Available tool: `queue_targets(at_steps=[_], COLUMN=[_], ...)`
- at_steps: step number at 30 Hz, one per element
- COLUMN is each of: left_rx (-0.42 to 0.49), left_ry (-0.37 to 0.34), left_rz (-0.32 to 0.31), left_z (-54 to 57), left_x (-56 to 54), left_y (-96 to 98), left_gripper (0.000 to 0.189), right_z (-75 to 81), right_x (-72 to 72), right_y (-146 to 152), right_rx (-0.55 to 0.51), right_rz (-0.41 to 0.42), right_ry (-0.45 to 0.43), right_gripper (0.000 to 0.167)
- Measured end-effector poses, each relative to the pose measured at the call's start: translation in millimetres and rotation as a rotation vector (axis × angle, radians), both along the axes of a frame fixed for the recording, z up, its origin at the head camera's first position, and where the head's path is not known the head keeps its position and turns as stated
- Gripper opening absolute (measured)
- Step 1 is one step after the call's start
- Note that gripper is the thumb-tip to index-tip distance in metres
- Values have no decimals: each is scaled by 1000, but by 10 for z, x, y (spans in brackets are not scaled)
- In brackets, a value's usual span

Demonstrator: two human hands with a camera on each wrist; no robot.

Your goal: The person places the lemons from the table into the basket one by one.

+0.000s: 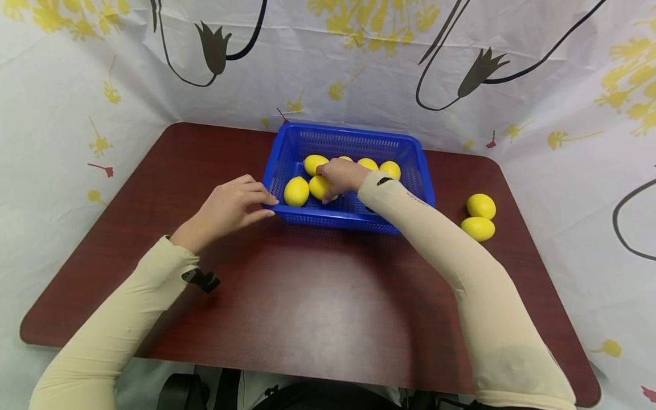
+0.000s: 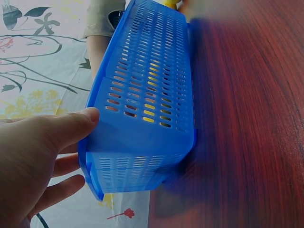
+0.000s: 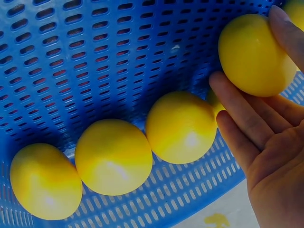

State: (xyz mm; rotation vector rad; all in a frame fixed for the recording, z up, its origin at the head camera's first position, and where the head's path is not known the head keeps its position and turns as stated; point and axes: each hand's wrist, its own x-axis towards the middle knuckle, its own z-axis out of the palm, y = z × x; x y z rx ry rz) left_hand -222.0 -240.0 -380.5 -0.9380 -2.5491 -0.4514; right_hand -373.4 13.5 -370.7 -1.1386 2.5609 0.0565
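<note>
A blue perforated basket [image 1: 353,217] stands at the table's far side with several yellow lemons in it. At its near left corner my left hand [image 1: 230,204] pinches the rim; in the left wrist view the thumb [image 2: 78,126] presses the rim's near face and the fingers lie behind it. My right hand [image 1: 345,175] reaches down inside the basket and holds a lemon [image 3: 256,54] between thumb and fingers. Just left of it, a lemon [image 1: 296,192] sits by the front wall. In the right wrist view, other lemons [image 3: 113,156] form a row beside the hand.
Two more lemons [image 1: 480,206] lie together on the table, right of the basket and beyond my right forearm. The dark red-brown table [image 1: 318,296] stretches between me and the basket. A patterned white cloth [image 1: 318,74] hangs right behind the table's far edge.
</note>
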Motion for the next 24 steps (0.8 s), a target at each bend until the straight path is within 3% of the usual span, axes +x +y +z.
queue_targets(at_steps=[24], left_rx=[0], left_ry=[6], left_rz=[1], left_z=[-4], left_x=[2], left_y=[2], left_gripper=[22], right_z=[-12], right_x=[30], right_y=[-10], right_rx=[12], right_rz=[-20], right_ry=[31], right_gripper=[71])
